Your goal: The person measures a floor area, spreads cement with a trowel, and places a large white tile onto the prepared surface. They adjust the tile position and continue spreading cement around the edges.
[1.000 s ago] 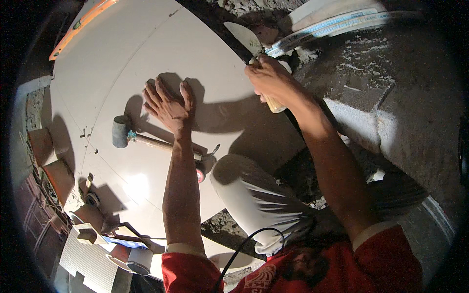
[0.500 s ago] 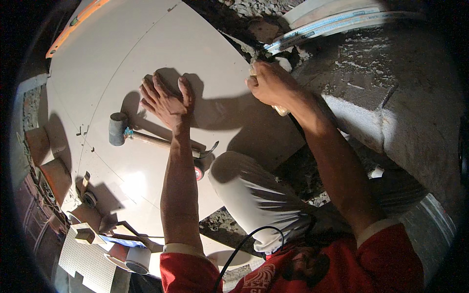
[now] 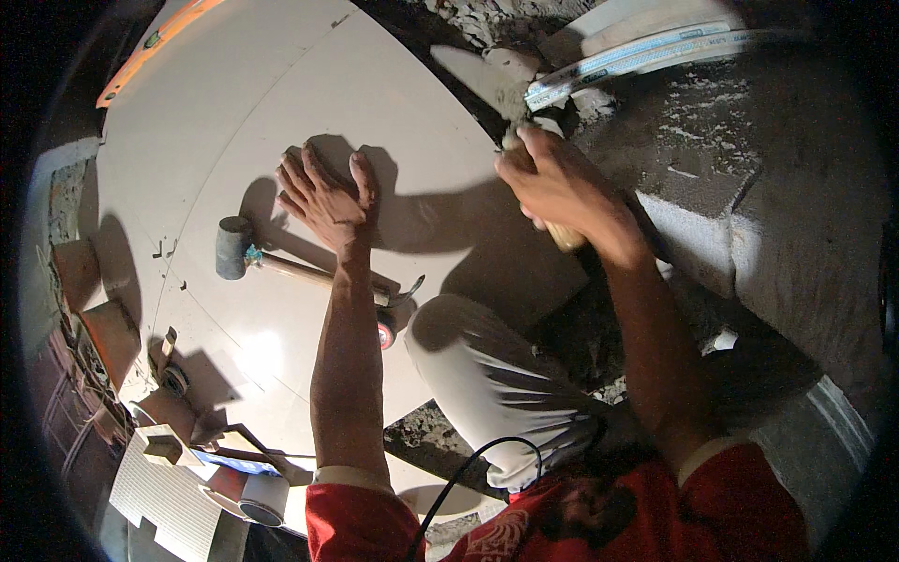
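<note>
Head view: left hand point(image 3: 326, 201) lies spread on the tile point(image 3: 412, 108); right hand point(image 3: 562, 187) grips a trowel point(image 3: 566, 236), its blade point(image 3: 479, 78), edge-on a moment ago, now turned broad beyond the tile's edge, so work apparently centres on the dim rubble point(image 3: 501, 23) there.

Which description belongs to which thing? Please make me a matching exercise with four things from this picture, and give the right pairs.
1. left hand
2. right hand
3. mallet
4. level

A. orange, at the upper left
B. closed around the handle of the trowel
C. dark head, wooden handle
D. spread on the tile

Pairs: 1-D, 2-B, 3-C, 4-A
</note>
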`<act>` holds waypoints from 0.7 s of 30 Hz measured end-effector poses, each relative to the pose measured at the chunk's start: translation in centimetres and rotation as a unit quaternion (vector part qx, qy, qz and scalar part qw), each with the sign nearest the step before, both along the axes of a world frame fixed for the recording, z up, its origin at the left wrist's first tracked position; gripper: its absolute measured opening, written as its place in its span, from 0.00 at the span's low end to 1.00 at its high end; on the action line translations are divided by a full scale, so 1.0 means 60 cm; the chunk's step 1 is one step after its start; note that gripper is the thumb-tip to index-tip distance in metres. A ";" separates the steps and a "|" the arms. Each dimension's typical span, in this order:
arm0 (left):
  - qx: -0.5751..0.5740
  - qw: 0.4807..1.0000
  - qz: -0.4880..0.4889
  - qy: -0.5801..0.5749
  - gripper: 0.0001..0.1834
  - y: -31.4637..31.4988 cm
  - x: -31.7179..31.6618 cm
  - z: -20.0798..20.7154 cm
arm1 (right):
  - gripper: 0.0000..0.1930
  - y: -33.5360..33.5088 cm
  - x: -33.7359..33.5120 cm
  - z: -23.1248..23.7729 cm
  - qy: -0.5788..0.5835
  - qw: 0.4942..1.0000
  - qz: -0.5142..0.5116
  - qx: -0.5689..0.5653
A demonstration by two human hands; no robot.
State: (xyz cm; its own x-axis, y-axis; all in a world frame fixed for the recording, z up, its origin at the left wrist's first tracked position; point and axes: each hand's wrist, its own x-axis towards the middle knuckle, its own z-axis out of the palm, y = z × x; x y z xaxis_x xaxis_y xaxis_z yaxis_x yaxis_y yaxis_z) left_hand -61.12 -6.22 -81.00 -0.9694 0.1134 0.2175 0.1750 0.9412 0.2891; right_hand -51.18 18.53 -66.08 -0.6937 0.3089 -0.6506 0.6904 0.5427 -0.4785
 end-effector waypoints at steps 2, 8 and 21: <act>-0.001 1.000 0.001 -0.007 0.46 -0.002 0.002 -0.001 | 0.29 -0.007 -0.051 -0.029 0.021 0.958 0.186 0.219; 0.000 1.000 -0.003 0.003 0.45 0.000 0.001 0.003 | 0.27 0.004 -0.141 -0.073 0.008 0.996 0.032 0.085; 0.001 1.000 0.004 -0.025 0.46 0.007 0.003 0.009 | 0.19 -0.003 -0.115 -0.053 0.093 0.957 0.224 0.157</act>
